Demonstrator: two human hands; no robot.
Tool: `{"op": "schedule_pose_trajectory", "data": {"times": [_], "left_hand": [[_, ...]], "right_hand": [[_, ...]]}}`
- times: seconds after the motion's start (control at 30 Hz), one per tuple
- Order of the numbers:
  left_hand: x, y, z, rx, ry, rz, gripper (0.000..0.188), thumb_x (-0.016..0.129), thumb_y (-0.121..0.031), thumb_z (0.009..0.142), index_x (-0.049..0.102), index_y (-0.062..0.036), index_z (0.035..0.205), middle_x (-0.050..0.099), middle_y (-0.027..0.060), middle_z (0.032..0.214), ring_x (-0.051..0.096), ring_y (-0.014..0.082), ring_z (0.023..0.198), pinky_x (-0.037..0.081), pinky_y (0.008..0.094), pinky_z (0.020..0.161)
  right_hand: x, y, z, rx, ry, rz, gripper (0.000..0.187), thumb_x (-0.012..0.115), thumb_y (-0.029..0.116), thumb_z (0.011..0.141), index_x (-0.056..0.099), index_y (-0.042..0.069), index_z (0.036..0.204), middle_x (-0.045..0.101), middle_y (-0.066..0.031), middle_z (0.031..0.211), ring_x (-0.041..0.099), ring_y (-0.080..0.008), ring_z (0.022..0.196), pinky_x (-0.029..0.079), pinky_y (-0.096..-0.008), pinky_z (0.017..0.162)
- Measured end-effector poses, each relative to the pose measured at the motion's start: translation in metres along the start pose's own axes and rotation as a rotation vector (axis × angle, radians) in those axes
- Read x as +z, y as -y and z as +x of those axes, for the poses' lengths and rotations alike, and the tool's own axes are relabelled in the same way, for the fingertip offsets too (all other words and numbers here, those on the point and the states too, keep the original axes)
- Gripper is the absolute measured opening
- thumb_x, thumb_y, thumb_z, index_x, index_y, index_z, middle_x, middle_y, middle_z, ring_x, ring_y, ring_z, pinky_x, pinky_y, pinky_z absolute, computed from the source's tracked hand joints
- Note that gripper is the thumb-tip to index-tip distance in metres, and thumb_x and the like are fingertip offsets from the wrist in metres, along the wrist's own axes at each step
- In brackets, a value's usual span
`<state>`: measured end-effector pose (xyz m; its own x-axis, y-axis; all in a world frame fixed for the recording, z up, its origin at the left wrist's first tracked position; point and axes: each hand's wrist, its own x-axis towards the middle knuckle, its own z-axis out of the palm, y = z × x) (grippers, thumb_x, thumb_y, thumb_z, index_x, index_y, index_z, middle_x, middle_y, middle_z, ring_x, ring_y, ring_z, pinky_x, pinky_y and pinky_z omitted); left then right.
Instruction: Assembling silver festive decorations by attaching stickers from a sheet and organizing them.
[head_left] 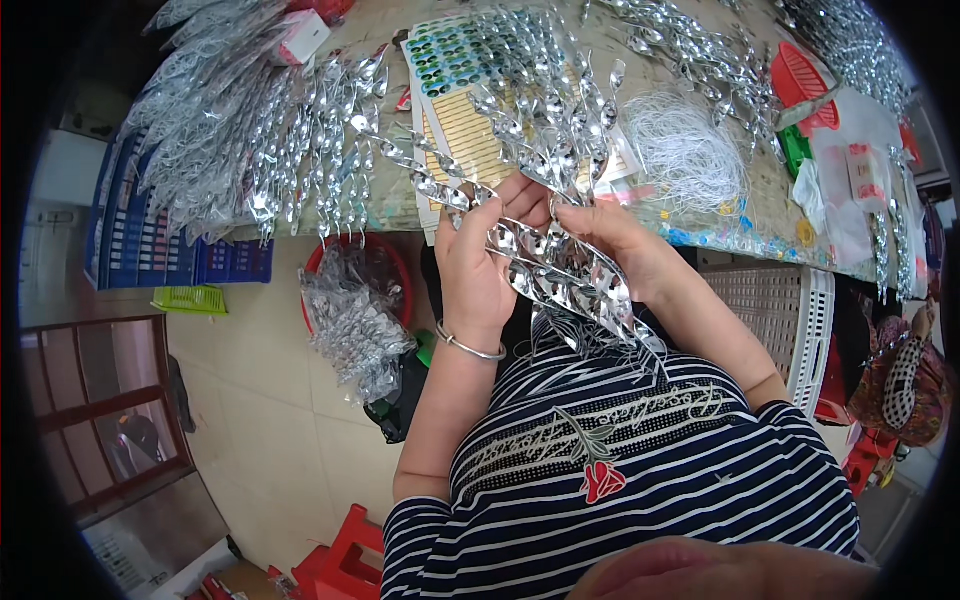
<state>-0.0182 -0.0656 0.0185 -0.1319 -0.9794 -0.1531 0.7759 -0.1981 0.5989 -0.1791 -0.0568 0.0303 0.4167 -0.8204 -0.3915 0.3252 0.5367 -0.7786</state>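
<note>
Shiny silver twisted strips (570,285) hang in a bundle in front of my chest, with thin loose ends low down. Curled fingers of my left hand (475,265) grip the bundle from the left; one strip reaches from it toward the upper left. My right hand (620,240) closes on the same bundle from the right, thumb pressed against the strips. Just beyond my hands, more twisted strips (510,50) lie over a sheet of blue-green oval stickers (440,65) and a yellow lined sheet (475,130). A tangled coil of white string (685,150) lies to the right.
Bagged silver strips (200,130) pile up at the table's left, above a blue crate (145,250). A red basin (400,280) with bagged pieces stands below. To the right are a red basket (800,85), a white crate (805,325) and another person (900,385).
</note>
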Motion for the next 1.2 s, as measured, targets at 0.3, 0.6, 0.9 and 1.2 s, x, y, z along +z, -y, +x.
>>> {"op": "schedule_pose_trajectory", "data": {"times": [0.3, 0.6, 0.9, 1.2], "left_hand": [[0.005, 0.003, -0.002, 0.004, -0.024, 0.054, 0.039, 0.046, -0.011, 0.09, 0.046, 0.014, 0.12, 0.058, 0.0194, 0.107, 0.06, 0.026, 0.099, 0.051, 0.0384, 0.083], [-0.01, 0.004, 0.003, 0.007, 0.055, -0.002, 0.035, 0.047, -0.007, 0.09, 0.042, 0.0037, 0.123, 0.057, 0.0165, 0.112, 0.061, 0.03, 0.101, 0.052, 0.0436, 0.086], [-0.001, 0.003, 0.003, 0.022, 0.025, 0.084, 0.035, 0.046, -0.003, 0.09, 0.041, 0.0012, 0.125, 0.057, 0.0152, 0.112, 0.061, 0.0288, 0.101, 0.051, 0.0429, 0.09], [0.004, 0.002, 0.0, 0.082, 0.039, 0.278, 0.049, 0.064, -0.006, 0.087, 0.043, 0.0041, 0.131, 0.06, 0.006, 0.107, 0.059, 0.0127, 0.094, 0.049, 0.028, 0.081]], "right_hand": [[-0.003, -0.006, -0.001, -0.023, -0.011, 0.14, 0.038, 0.062, 0.031, 0.089, 0.057, 0.003, 0.115, 0.066, -0.0054, 0.098, 0.065, -0.0111, 0.084, 0.055, -0.0275, 0.071], [-0.006, -0.005, 0.001, -0.025, 0.015, 0.08, 0.046, 0.066, 0.028, 0.087, 0.051, 0.004, 0.124, 0.064, -0.003, 0.101, 0.062, -0.0108, 0.09, 0.052, -0.027, 0.076], [-0.001, -0.001, 0.0, -0.028, -0.016, 0.05, 0.031, 0.065, 0.027, 0.089, 0.06, 0.006, 0.111, 0.065, -0.0006, 0.096, 0.061, -0.0077, 0.083, 0.05, -0.0236, 0.07], [0.019, 0.006, 0.002, -0.031, -0.025, -0.265, 0.034, 0.06, 0.034, 0.092, 0.057, 0.005, 0.108, 0.059, 0.0004, 0.091, 0.052, -0.0063, 0.083, 0.042, -0.0238, 0.074]]}}
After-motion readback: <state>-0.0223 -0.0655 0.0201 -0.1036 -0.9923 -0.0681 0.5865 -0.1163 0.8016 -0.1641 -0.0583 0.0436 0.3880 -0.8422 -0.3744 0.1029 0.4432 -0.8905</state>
